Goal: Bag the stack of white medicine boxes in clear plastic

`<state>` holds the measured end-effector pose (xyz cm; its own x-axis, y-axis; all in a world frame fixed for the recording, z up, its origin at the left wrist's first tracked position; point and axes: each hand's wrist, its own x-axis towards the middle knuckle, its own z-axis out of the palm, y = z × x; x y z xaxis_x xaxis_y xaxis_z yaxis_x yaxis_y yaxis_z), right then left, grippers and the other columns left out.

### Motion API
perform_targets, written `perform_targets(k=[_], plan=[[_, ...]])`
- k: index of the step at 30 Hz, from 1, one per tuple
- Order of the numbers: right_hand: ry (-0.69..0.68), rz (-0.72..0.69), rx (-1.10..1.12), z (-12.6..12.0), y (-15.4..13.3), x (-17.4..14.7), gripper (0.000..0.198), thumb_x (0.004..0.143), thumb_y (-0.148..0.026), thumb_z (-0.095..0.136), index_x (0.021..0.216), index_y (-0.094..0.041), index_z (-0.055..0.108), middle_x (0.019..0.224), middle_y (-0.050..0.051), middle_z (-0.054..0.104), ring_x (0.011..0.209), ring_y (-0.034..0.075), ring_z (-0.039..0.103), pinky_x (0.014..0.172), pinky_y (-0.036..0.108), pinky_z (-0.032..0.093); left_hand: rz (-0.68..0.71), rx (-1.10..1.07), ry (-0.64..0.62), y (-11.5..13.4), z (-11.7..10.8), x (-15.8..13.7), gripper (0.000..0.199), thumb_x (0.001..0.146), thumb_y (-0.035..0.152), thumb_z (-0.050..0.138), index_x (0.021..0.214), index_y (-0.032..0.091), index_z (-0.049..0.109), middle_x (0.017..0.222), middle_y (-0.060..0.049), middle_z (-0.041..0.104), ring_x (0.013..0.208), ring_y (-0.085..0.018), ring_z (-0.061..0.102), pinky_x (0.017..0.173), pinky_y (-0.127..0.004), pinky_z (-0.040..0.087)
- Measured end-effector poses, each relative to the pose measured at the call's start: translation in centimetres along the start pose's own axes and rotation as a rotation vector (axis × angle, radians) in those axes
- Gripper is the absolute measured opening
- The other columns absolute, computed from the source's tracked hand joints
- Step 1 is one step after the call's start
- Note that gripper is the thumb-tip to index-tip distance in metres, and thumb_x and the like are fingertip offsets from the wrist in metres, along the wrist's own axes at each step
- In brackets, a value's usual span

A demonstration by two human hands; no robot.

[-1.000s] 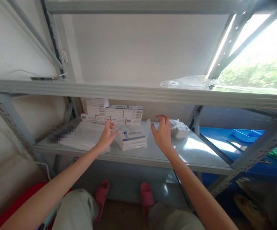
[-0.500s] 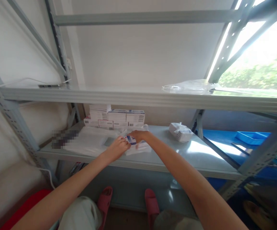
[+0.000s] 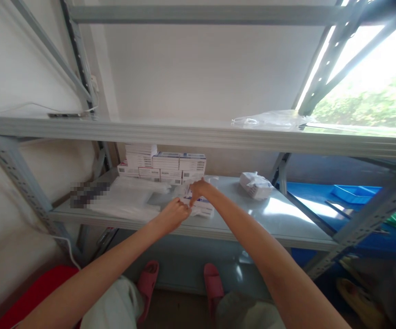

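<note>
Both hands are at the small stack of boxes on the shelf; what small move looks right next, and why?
Probably pull the plastic wrap away from the small stack of boxes: the left hand and right hand both pinch at its near corner, and the stack lies flat on the shelf.

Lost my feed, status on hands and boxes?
Left hand and right hand both pinching the wrapped box bundle on shelf. Stacked boxes behind. Nothing blocking.

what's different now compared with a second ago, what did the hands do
Both hands came together over the small stack of boxes at the shelf's front. The right hand, open and raised a second ago, dropped leftward onto it; the left hand shifted right and now pinches at its clear wrapping. The box stacks at the back, the white bundle and the shelf stayed put.
</note>
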<state>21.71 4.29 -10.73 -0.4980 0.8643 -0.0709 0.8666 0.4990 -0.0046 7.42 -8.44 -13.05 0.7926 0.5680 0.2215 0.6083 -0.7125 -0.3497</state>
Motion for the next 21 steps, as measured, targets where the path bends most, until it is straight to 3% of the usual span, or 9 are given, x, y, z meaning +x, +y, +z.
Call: perform_targets(k=[6,11,14,16,19,21], plan=[[0.037,0.013,-0.064,1.1,0.6,0.4,0.055,0.030,-0.044,0.088,0.078,-0.025,0.071,0.097,0.011,0.071,0.107,0.038,0.058,0.095,0.050,0.041,-0.090,0.022,0.045,-1.5,0.4,0.1,0.019,0.089,0.012,0.046,0.081,0.012,0.064,0.075,-0.010,0.067,0.079,-0.024,0.063,0.079,-0.039,0.040],[0.078,0.008,-0.065,1.3,0.2,-0.6,0.059,0.036,-0.038,0.089,0.090,-0.025,0.071,0.102,0.011,0.070,0.109,0.038,0.058,0.100,0.053,0.034,0.001,0.016,0.096,-1.9,0.8,0.2,0.019,0.088,0.009,0.048,0.078,0.014,0.065,0.072,-0.008,0.066,0.080,-0.023,0.061,0.082,-0.039,0.039],[0.016,0.017,-0.090,0.3,0.1,-1.6,0.065,0.044,-0.044,0.087,0.104,-0.025,0.069,0.105,0.012,0.070,0.108,0.036,0.059,0.098,0.050,0.036,0.033,0.032,0.093,-2.5,0.1,0.2,0.006,0.085,0.020,0.060,0.086,0.016,0.064,0.079,-0.007,0.066,0.092,-0.024,0.059,0.094,-0.041,0.036],[-0.002,0.012,-0.018,-0.8,0.5,-2.7,0.068,0.048,-0.052,0.083,0.109,-0.024,0.068,0.105,0.013,0.070,0.105,0.036,0.060,0.094,0.047,0.040,0.035,0.078,0.054,-3.7,-0.7,0.2,0.020,0.077,0.025,0.070,0.094,0.018,0.063,0.087,-0.007,0.066,0.097,-0.025,0.057,0.103,-0.044,0.029],[0.005,-0.008,0.091,-2.7,2.0,-4.8,0.058,0.060,-0.068,0.069,0.098,-0.024,0.072,0.099,0.012,0.071,0.100,0.034,0.063,0.086,0.044,0.044,0.032,0.072,0.043,-6.4,-1.6,-0.2,0.013,0.075,0.009,0.064,0.084,0.018,0.062,0.082,-0.005,0.064,0.096,-0.024,0.057,0.110,-0.045,0.021],[0.021,-0.038,0.081,-3.8,3.5,-6.4,0.054,0.063,-0.072,0.064,0.084,-0.023,0.073,0.090,0.011,0.072,0.094,0.032,0.064,0.083,0.042,0.045,0.025,-0.020,0.095,-8.5,-2.1,-0.5,0.022,0.077,-0.001,0.050,0.071,0.019,0.058,0.077,-0.005,0.061,0.096,-0.022,0.057,0.110,-0.043,0.022]])
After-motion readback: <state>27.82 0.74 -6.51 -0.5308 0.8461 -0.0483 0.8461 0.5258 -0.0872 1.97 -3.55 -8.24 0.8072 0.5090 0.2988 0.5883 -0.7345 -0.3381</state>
